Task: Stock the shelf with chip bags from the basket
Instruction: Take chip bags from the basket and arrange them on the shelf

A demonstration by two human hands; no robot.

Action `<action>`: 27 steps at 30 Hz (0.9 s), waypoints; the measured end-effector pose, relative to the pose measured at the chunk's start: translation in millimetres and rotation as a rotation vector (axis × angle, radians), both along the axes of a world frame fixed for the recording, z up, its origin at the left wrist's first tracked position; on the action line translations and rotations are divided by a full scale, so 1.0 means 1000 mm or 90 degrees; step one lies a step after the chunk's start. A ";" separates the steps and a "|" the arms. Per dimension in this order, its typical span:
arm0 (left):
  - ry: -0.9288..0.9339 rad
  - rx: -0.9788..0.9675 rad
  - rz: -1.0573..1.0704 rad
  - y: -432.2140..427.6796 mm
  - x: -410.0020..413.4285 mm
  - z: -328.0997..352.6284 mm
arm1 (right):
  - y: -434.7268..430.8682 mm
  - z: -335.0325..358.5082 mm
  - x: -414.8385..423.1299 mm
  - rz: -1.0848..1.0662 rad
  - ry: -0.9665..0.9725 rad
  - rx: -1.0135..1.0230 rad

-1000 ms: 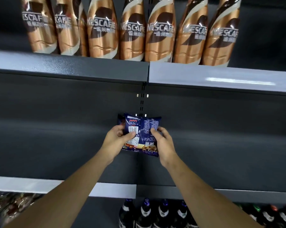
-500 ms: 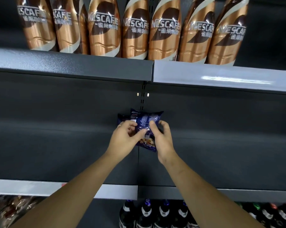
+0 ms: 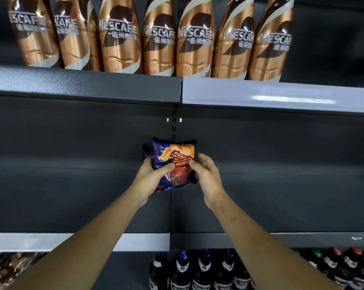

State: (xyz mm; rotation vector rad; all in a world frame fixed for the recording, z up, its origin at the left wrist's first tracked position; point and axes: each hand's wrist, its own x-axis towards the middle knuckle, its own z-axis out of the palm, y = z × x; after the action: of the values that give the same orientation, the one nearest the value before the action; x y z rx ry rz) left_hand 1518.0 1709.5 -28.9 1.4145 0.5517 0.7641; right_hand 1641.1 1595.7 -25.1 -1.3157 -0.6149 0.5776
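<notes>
Both the left hand (image 3: 149, 178) and right hand (image 3: 206, 174) grip a dark blue foil chip bag (image 3: 176, 155) over the grey metal shelf (image 3: 72, 206), so stocking seems barely begun.

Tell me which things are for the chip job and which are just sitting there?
For the job: chip bag, left hand and right hand holding it, dark middle shelf.
Just sitting there: Nescafé bottles above, dark bottles below, snack packets at bottom left.
</notes>
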 end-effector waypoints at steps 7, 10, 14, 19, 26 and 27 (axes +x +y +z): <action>-0.058 -0.094 0.005 -0.007 -0.004 -0.002 | 0.000 -0.013 -0.001 0.030 0.075 -0.068; -0.097 -0.142 0.002 -0.006 -0.007 -0.001 | -0.001 -0.017 -0.002 0.069 0.134 -0.074; -0.112 -0.140 -0.027 -0.008 -0.010 -0.001 | -0.002 -0.019 -0.009 0.107 0.151 -0.033; -0.079 -0.111 0.003 -0.001 -0.017 -0.005 | 0.001 -0.014 -0.007 0.023 0.116 0.008; 0.052 0.066 0.082 0.025 -0.027 -0.006 | 0.004 -0.007 -0.001 -0.001 -0.052 -0.051; 0.085 0.095 0.062 0.026 -0.028 -0.007 | 0.005 -0.006 -0.002 0.005 -0.061 -0.051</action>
State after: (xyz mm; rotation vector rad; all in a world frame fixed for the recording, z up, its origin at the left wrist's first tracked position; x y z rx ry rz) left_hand 1490.2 1735.5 -35.8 1.5935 0.6817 0.8051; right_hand 1639.1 1600.7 -31.0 -1.4225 -0.6811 0.5528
